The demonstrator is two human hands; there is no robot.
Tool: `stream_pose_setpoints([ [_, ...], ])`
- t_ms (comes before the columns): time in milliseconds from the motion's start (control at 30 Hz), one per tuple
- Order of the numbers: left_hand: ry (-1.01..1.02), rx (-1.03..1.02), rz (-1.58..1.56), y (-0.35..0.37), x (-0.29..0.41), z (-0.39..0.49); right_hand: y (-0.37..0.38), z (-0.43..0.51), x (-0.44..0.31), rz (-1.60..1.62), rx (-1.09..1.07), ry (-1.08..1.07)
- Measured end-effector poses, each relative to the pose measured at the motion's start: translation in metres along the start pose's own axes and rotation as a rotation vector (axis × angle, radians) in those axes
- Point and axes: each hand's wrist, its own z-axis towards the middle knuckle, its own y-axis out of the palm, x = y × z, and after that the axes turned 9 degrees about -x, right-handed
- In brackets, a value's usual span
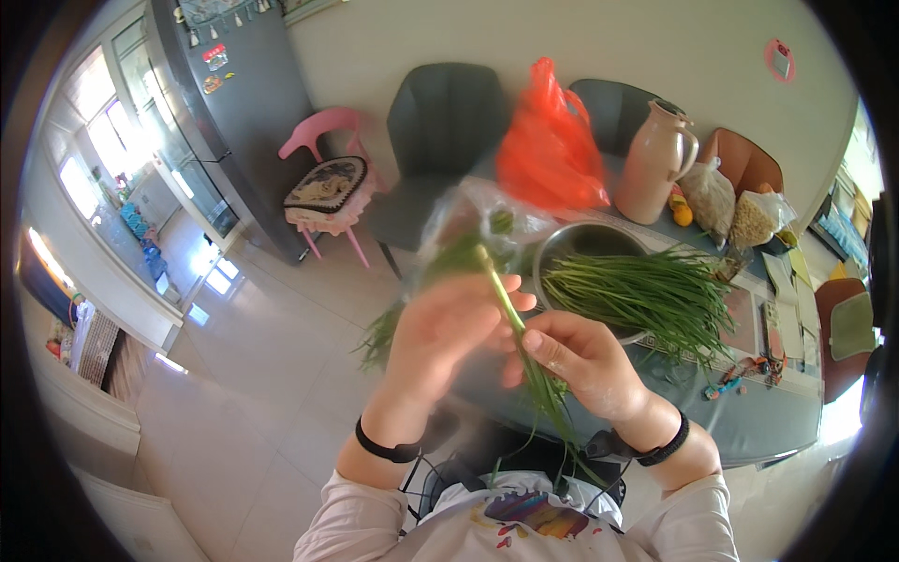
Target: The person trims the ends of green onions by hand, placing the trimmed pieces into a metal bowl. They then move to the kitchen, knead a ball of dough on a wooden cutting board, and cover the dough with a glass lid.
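My right hand [586, 362] pinches a small bunch of garlic chives [513, 309] between thumb and fingers. Their pale stem ends point up and away, while the green leaves hang down towards my lap. Beside the stems, my blurred left hand [446, 327] has its fingers loosely spread, some of them passing behind the stalks; it grips nothing that I can make out. A larger heap of chives [639, 288] lies across a stainless steel bowl [544, 263], its leaf tips overhanging the right rim. More greens [383, 337] show beyond my left hand, partly covered by it.
On the table [755, 428] stand a red plastic bag [548, 154], a clear plastic bag [449, 211], a pink thermos jug [650, 165] and bagged dry foods [758, 218]. A phone [772, 327] and a beaded cord [748, 372] lie right. Chairs [449, 126] line the far side.
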Motion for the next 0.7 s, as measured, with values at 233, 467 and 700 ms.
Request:
stream_pose_setpoints([
  [233, -0.028, 0.068, 0.059, 0.029, -0.034, -0.006, -0.009, -0.032, 0.028, -0.054, 0.274, -0.070],
  [467, -0.057, 0.057, 0.111, 0.046, -0.051, -0.006, -0.019, -0.056, 0.038, -0.136, 0.388, -0.052],
  [700, -0.175, 0.058, 0.134, 0.058, -0.070, -0.005, -0.032, -0.077, 0.042, -0.150, 0.366, 0.032],
])
